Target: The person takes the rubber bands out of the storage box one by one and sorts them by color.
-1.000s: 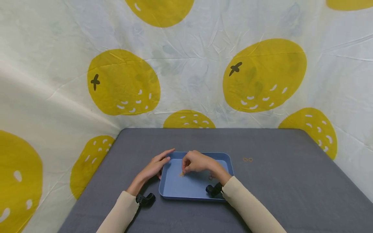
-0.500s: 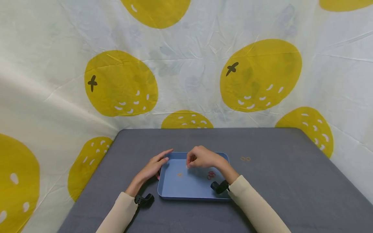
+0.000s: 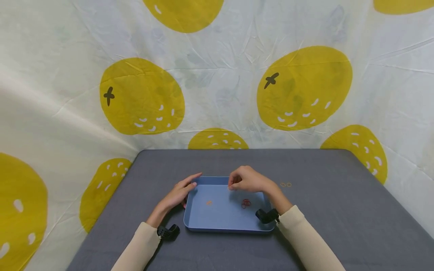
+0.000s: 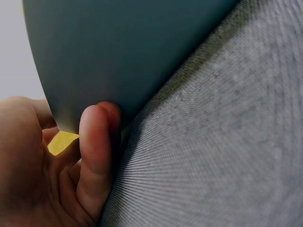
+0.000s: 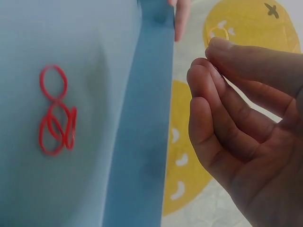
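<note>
My right hand (image 3: 248, 179) pinches a thin yellow rubber band (image 5: 219, 28) between thumb and fingertips, above the far part of a blue tray (image 3: 220, 222). In the head view the band is barely visible. My left hand (image 3: 179, 193) holds the tray's left side near its far corner, the thumb over the rim and some fingers (image 4: 93, 151) against the outer wall. Several red rubber bands (image 3: 246, 203) lie overlapping in the tray's right half. A small cluster of orange-yellow rubber bands (image 3: 209, 203) lies in its left half.
Two orange-yellow rubber bands (image 3: 286, 184) lie side by side on the grey tabletop (image 3: 332, 210), to the right of the tray. Behind the table hangs a white cloth (image 3: 220, 90) printed with large yellow fruits.
My right hand has risen from the orange-yellow bands in the tray and moved right and away, with one band pinched. The left hand stays at the tray's side.
</note>
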Demonstrator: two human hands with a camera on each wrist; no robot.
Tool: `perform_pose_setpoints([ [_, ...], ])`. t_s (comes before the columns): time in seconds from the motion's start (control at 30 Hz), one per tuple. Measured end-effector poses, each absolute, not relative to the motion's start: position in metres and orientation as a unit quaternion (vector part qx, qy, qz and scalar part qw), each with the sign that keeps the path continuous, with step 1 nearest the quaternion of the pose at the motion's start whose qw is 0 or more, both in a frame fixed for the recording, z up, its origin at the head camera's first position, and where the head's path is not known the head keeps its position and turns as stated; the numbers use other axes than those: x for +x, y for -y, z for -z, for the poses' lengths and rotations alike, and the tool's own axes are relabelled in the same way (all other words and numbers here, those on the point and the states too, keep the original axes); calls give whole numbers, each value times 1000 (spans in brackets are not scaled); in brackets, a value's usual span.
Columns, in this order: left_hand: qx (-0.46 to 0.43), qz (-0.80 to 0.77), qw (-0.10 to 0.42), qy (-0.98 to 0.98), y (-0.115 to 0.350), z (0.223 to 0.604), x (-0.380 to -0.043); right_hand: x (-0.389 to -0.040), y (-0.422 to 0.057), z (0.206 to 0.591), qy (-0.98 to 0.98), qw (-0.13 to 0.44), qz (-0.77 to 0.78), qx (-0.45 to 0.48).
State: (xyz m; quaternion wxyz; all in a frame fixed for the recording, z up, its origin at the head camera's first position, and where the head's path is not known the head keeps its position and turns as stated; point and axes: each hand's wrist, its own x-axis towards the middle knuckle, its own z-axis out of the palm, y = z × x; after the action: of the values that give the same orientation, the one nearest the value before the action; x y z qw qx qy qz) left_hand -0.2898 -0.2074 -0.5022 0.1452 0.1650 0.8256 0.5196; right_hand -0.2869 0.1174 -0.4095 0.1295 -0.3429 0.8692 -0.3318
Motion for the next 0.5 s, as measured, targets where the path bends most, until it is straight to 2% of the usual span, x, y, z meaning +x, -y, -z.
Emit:
perform_pose_setpoints([
  [0.5,164,-522,142,-825,207,501,-290,-283,-151,405,-879,107,339,-318],
])
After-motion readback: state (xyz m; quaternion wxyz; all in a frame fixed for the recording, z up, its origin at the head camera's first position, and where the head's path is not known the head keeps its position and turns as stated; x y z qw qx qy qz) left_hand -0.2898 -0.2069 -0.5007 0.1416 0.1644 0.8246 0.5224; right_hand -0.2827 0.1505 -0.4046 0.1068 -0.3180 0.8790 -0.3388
